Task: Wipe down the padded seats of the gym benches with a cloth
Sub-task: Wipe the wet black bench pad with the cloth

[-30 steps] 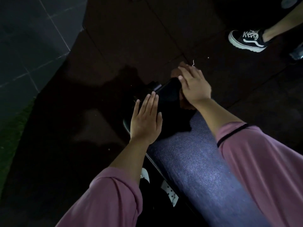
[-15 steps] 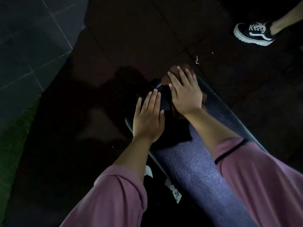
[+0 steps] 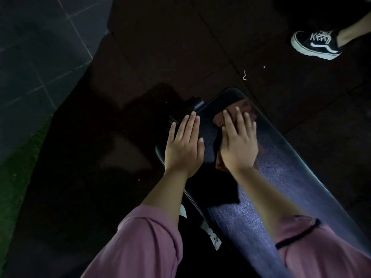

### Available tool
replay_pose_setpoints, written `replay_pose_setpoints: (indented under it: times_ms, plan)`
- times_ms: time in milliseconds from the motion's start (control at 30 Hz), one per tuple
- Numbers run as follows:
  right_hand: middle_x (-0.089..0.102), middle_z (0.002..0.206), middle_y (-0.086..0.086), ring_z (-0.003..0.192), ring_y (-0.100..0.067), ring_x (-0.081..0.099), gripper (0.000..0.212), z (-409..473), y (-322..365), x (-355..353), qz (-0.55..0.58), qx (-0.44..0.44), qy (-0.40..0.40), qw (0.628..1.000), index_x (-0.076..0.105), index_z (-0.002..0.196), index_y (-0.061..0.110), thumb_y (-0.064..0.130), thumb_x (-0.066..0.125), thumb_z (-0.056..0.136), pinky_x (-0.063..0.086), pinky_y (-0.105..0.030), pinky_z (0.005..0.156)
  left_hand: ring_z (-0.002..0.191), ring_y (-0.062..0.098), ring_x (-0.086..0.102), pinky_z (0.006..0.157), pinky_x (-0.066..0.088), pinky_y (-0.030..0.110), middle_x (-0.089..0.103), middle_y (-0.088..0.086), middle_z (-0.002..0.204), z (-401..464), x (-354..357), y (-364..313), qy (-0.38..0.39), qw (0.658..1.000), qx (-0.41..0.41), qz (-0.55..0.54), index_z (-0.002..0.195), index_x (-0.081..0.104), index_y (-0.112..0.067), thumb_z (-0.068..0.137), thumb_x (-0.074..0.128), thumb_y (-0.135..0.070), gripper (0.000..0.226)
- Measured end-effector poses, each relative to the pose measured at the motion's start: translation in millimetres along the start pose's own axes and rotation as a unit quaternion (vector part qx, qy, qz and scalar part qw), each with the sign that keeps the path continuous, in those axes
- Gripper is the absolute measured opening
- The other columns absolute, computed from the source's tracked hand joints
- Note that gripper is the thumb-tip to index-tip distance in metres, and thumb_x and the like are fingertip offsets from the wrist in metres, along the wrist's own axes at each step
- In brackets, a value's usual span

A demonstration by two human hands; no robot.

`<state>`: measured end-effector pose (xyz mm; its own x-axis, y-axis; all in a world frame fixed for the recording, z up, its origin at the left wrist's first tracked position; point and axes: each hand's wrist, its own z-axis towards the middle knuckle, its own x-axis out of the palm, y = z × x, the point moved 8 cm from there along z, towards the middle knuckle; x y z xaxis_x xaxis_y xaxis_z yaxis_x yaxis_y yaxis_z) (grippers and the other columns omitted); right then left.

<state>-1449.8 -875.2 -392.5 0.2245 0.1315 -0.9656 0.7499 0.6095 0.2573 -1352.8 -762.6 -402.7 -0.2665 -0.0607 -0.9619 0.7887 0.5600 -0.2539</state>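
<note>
**Both palms flat on the bench pad**

The right hand (image 3: 239, 145) is lying flat, fingers straight and together, pressing a brown cloth (image 3: 244, 109) onto the far end of the seat (image 3: 291, 173). The cloth is showing beyond the fingertips and again at the heel of the palm. The left hand (image 3: 183, 145) is resting flat just beside it, fingers extended, on the seat's left edge, holding nothing. The two hands are sitting close but apart. Pink sleeves (image 3: 140, 243) are covering both forearms near the elbows. On the dark floor (image 3: 170, 47) beyond, someone's black-and-white sneaker (image 3: 315, 45) is standing well away from the bench, with a pale scrap (image 3: 245, 75) lying between them.
</note>
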Motion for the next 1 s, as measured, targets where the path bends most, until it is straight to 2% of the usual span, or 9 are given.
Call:
replay_pose_setpoints:
  times_ms: [100,233,333,467,600,767,900,1000]
  plan:
    - [0.04,0.151,-0.007,0.141,-0.031,0.032,0.047,22.7,28.8,9.6,0.001,-0.052,0.035,0.998,0.045,0.142,0.027,0.036,0.029,0.099,0.019,-0.044,0.117,0.146,0.013,0.011,0.119,0.011,0.041,0.014,0.002,0.159,0.5,-0.3,-0.1,0.011,1.0,-0.002,-0.007,0.151,0.016,-0.011,0.097,0.019,-0.035,0.059]
    - [0.051,0.14,-0.013,0.135,-0.038,0.039,0.043,83.8,35.4,14.6,-0.005,-0.144,0.066,0.987,0.057,0.132,0.025,0.036,0.034,0.097,0.029,-0.05,0.112,0.146,0.012,0.008,0.12,0.008,0.04,0.012,0.0,0.16,1.7,-2.5,-0.2,0.017,1.0,-0.002,-0.013,0.151,0.015,-0.012,0.097,0.016,-0.036,0.06]
    - [0.051,0.139,-0.015,0.134,-0.037,0.038,0.042,106.6,10.1,5.8,0.015,-0.108,0.069,0.992,0.054,0.135,0.021,0.033,0.035,0.1,0.036,-0.05,0.108,0.146,0.012,0.008,0.12,0.009,0.041,0.013,-0.001,0.159,0.9,-1.7,-1.1,0.013,1.0,0.008,-0.02,0.152,0.016,-0.011,0.098,0.016,-0.036,0.059]
    - [0.051,0.138,-0.018,0.132,-0.038,0.041,0.039,77.7,-26.5,-13.1,0.043,-0.021,0.0,0.999,0.049,0.139,0.018,0.025,0.041,0.101,0.04,-0.053,0.104,0.146,0.011,0.008,0.12,0.009,0.041,0.014,0.0,0.159,1.0,-0.6,-0.6,0.005,0.999,0.004,-0.034,0.151,0.018,-0.011,0.099,0.021,-0.035,0.058]
    - [0.045,0.145,-0.016,0.136,-0.037,0.037,0.042,43.6,-31.7,-12.5,0.049,-0.018,-0.003,0.999,0.049,0.139,0.016,0.026,0.036,0.1,0.027,-0.049,0.114,0.144,0.014,0.021,0.119,0.014,0.044,0.027,0.004,0.155,-0.7,-12.3,1.4,-0.019,0.996,0.016,-0.089,0.147,0.031,-0.007,0.098,0.03,-0.031,0.054]
    - [0.046,0.145,-0.012,0.137,-0.033,0.038,0.042,7.6,19.3,-4.2,0.063,-0.134,0.024,0.989,0.051,0.138,0.017,0.028,0.035,0.101,0.025,-0.048,0.114,0.136,0.018,0.039,0.116,0.025,0.042,0.045,0.006,0.145,-16.4,-29.6,29.1,-0.058,0.991,-0.001,-0.12,0.139,0.045,-0.006,0.096,0.037,-0.024,0.047]
    - [0.045,0.147,-0.007,0.139,-0.03,0.036,0.042,0.8,45.4,2.9,0.044,-0.171,0.045,0.983,0.05,0.139,0.022,0.033,0.035,0.101,0.023,-0.046,0.116,0.132,0.02,0.043,0.108,0.038,0.043,0.047,0.007,0.142,-26.9,-21.0,53.1,-0.028,0.989,-0.03,-0.144,0.14,0.043,-0.007,0.098,0.032,-0.028,0.048]
    - [0.04,0.15,-0.006,0.142,-0.03,0.029,0.044,3.8,49.1,7.1,0.01,-0.168,0.058,0.984,0.045,0.142,0.029,0.039,0.034,0.1,0.018,-0.045,0.118,0.135,0.02,0.039,0.101,0.045,0.036,0.043,0.006,0.145,-31.6,-16.1,61.5,-0.008,0.981,-0.032,-0.192,0.143,0.038,-0.01,0.098,0.027,-0.034,0.052]
